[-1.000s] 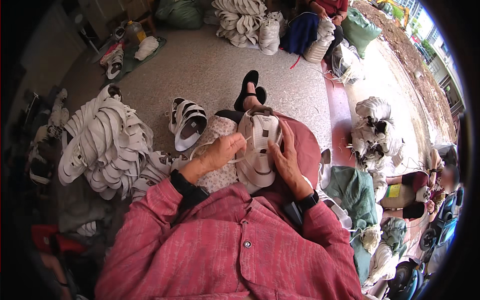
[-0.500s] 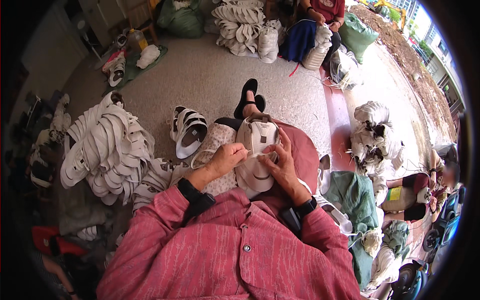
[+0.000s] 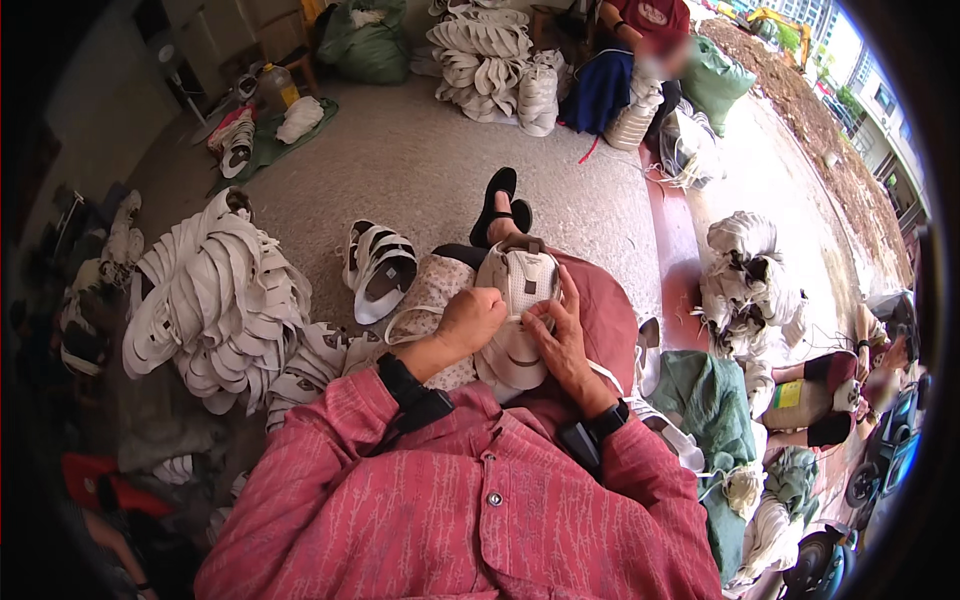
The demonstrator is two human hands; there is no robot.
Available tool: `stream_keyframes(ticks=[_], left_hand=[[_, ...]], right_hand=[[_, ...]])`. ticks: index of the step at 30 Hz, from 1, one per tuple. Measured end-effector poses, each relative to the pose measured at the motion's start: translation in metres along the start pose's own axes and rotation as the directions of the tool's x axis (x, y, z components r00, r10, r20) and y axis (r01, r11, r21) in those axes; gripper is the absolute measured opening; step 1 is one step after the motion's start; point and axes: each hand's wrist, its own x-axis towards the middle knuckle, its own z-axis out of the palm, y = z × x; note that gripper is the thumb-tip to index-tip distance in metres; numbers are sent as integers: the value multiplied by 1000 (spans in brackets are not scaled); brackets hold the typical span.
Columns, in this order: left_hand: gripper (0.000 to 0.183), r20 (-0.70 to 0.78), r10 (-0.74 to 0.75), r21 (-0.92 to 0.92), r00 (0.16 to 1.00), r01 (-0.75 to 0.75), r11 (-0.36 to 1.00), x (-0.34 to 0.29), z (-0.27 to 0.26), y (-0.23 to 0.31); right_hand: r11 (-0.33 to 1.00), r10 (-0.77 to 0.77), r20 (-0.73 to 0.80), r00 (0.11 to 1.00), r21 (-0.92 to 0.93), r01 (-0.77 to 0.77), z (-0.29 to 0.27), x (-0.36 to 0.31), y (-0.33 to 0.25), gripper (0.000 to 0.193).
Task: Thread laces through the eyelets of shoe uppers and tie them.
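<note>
A white and beige shoe upper (image 3: 522,272) with a dark heel tab lies across my lap, its pale rounded end (image 3: 515,364) toward my body. My left hand (image 3: 470,324) is closed in a fist at the upper's left side; what its fingers hold is hidden. On the other side my right hand (image 3: 562,338) grips the upper's edge, thumb and a finger bent together over its middle and another finger stretched along it. A white lace loop (image 3: 408,318) hangs over my patterned left thigh covering.
Left of me stands a large heap of nested white uppers (image 3: 215,290). A strapped upper (image 3: 380,268) lies on the floor ahead. Green sacking (image 3: 705,400) and another stack of uppers (image 3: 748,265) are at the right. A co-worker in a red shirt (image 3: 655,14) sits at the far side.
My left hand has rolled over into a tighter fist and shifted slightly right. The thin white strand seen between my hands no longer shows clearly. My right hand stays nearly in place.
</note>
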Motion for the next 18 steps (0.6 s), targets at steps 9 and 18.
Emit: stream_keyframes(ticks=[9,18], left_hand=[[44,205,526,145,825,-557,818,32,-63,14],[41,661,387,-29,643,-493,869,74,-72,4]], right_hand=[[706,-284,165,945,-631,322,-28,31,-59,12],[961,-105,464,880,-179,209,-12,64,-30,11]])
